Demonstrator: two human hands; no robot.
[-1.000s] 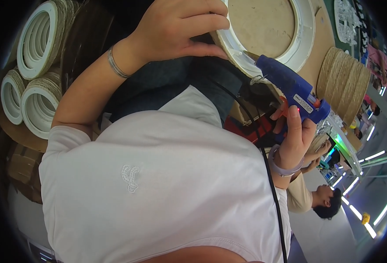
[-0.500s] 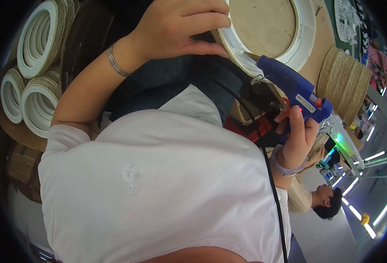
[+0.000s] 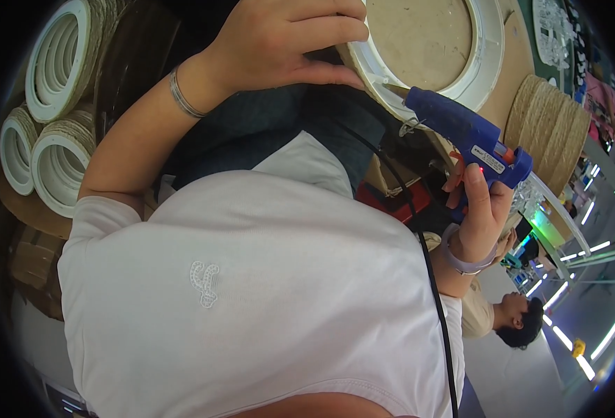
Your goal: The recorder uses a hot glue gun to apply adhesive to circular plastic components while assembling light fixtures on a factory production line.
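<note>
White ring (image 3: 488, 52), smooth-faced, is lying at one o'clock, its top edge running out of view. At twelve o'clock the left hand (image 3: 283, 42) is pinching the ring's left rim in a narrow grip, thumb sitting below the fingers. At three o'clock the right hand (image 3: 481, 209) is closing its grip round the handle of a blue glue gun (image 3: 454, 122), whose nozzle is pointing into the ring at the ring's own seven o'clock (whether it is touching, I cannot tell). Black cable (image 3: 436, 299) is trailing over the white shirt (image 3: 273, 279) toward five o'clock. Stacks of twine-wrapped rings (image 3: 71, 129) are resting around ten o'clock, while a twine-wound cylinder (image 3: 548, 136) is standing between two and three. Another person's beige sleeve (image 3: 476, 313) is showing at four.
</note>
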